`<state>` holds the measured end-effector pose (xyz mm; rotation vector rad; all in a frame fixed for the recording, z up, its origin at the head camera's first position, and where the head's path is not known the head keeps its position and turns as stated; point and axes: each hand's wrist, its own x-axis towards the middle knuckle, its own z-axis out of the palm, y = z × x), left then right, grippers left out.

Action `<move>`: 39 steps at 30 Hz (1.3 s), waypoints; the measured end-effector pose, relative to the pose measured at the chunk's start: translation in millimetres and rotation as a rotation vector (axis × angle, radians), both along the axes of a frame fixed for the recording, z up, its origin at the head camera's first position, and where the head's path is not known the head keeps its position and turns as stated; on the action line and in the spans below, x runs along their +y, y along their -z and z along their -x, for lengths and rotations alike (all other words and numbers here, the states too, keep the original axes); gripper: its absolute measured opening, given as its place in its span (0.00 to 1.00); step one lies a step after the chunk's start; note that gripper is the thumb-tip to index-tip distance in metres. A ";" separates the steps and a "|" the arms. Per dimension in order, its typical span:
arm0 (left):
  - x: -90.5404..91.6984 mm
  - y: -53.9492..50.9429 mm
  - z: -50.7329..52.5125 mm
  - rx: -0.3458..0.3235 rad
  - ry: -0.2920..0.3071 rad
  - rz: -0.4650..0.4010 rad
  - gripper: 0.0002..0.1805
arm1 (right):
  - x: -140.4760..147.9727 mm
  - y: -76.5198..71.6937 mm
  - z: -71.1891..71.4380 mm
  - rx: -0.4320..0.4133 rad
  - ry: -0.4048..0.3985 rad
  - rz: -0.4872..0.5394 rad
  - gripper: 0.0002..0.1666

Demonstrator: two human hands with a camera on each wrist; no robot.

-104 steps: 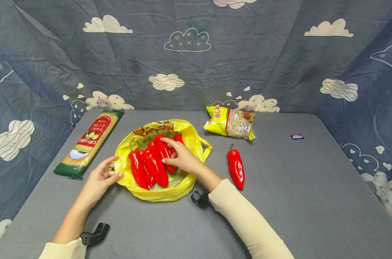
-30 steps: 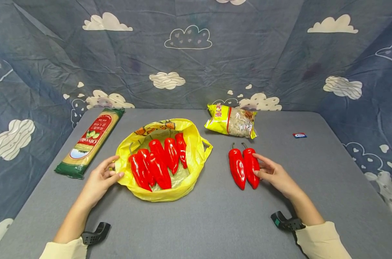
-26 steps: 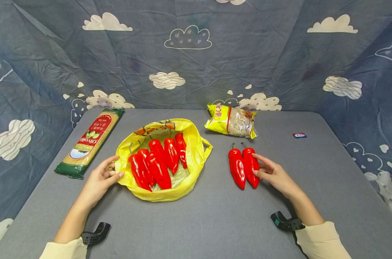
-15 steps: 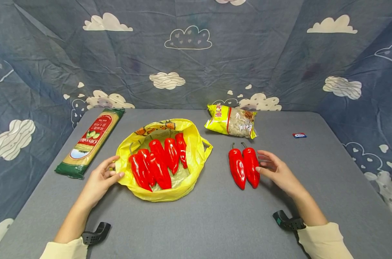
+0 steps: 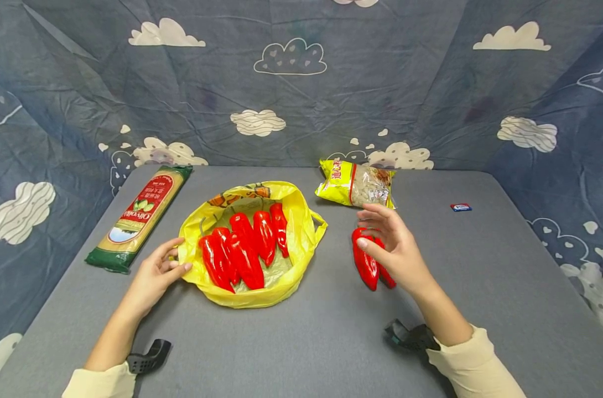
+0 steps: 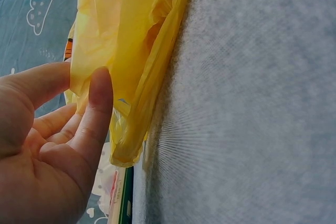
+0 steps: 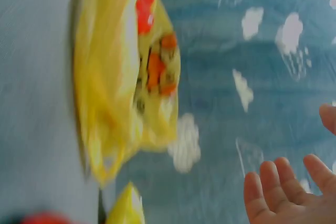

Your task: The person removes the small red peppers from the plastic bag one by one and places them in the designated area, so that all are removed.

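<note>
My left hand (image 5: 154,276) holds the left side of a yellow plastic bag (image 5: 303,243), its mouth rolled open. In the left wrist view, the thumb of that hand (image 6: 58,145) lies in front of the bag wall (image 6: 126,40), and other fingertips are hidden behind its edge. Several glossy red peppers (image 5: 244,262) lie inside the bag. My right hand (image 5: 393,249), empty with fingers spread, hovers above two red peppers lying side by side on the table. It partly covers the left pepper (image 5: 365,268) and hides much of the right one (image 5: 387,279).
A long spaghetti packet (image 5: 139,218) lies left of the bag. Behind the peppers is a yellow and clear bag of pasta (image 5: 356,185). A small red and blue packet (image 5: 461,207) sits far right. Cloud-patterned cloth (image 5: 381,83) encloses the grey table (image 5: 301,354).
A pepper went from the bag to the table beside the other one. My right hand then let it go, rose and moved left over both. My left hand stayed at the bag.
</note>
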<state>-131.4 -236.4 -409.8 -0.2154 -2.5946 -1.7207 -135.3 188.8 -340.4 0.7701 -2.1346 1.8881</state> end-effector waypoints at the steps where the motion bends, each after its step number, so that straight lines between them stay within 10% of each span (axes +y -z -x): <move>1: 0.1 -0.1 0.1 -0.002 -0.001 0.001 0.32 | -8.6 -0.4 1.8 0.007 -0.022 0.000 0.32; 15: 1.3 -0.1 0.8 -0.003 -0.002 -0.011 0.32 | -111.2 9.3 8.7 -0.152 -0.264 -0.114 0.32; 39: 0.6 -0.4 -0.6 0.014 0.009 -0.028 0.31 | -153.6 62.1 39.7 -0.218 -0.261 -0.388 0.34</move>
